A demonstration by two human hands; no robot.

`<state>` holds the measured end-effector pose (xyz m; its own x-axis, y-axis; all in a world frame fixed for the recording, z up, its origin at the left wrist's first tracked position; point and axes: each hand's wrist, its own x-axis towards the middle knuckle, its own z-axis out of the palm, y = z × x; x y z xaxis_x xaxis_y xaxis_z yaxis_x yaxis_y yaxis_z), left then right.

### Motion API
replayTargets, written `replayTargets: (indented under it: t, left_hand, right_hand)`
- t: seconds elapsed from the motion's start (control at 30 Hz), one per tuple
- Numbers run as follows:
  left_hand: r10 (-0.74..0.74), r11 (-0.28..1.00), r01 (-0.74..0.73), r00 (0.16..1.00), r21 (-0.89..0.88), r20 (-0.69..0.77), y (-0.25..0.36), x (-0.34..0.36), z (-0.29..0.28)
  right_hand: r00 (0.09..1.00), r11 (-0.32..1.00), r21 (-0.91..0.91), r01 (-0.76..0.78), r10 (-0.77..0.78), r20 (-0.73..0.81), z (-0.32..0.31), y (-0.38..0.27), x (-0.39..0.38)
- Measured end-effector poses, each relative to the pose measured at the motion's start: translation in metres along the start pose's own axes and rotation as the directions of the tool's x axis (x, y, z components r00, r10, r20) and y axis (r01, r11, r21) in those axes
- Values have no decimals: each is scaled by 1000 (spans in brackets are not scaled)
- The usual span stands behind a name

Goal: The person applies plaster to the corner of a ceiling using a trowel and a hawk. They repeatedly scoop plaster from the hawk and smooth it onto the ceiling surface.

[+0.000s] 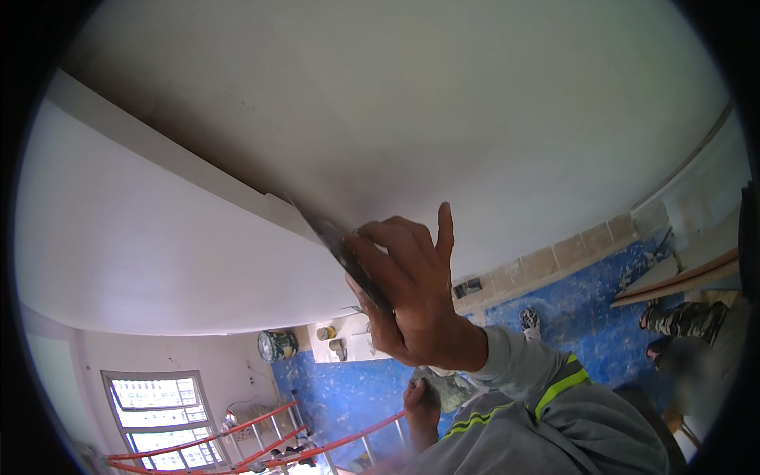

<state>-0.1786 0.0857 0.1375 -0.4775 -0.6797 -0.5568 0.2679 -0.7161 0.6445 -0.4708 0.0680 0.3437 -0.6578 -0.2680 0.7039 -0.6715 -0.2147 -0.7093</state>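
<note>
Raised at the middle, my right hand [416,297] is closed around a thin metal plastering blade [336,249], seen nearly edge-on, its little finger sticking up. The blade's far end meets the edge strip [190,170] of a white beam or ceiling step, beside the broad pale plastered surface [475,103]. Lower down, my left hand [422,405] grips a grey, putty-smeared board or plate [450,389], partly hidden behind my right wrist and sleeve. Its exact kind is unclear.
An orange ladder [305,438] stands at lower left, near a window [162,412]. A bucket [277,346] and a white board [364,348] with small containers lie on the blue floor [332,388]. At right is another person in camouflage trousers [689,321], near a leaning panel [681,281].
</note>
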Motion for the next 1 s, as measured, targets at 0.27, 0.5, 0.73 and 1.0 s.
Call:
replayTargets:
  t: [0.27,0.5,0.73,1.0]
  left_hand:
    - [-3,1000,3,1000,29,0,-1,2,-6]
    - [93,996,-93,995,1,-25,-4,4,-15]
    - [25,999,-26,999,45,22,6,4,-1]
    - [-3,1000,3,1000,21,8,7,2,-2]
  right_hand:
    - [999,1000,-16,2,-1,40,12,8,-1]
    - [994,1000,2,0,-1,112,3,-8,-24]
    - [1000,1000,7,-5,5,16,9,16,-24]
    - [1000,1000,-12,-24,25,6,23,23,-21]
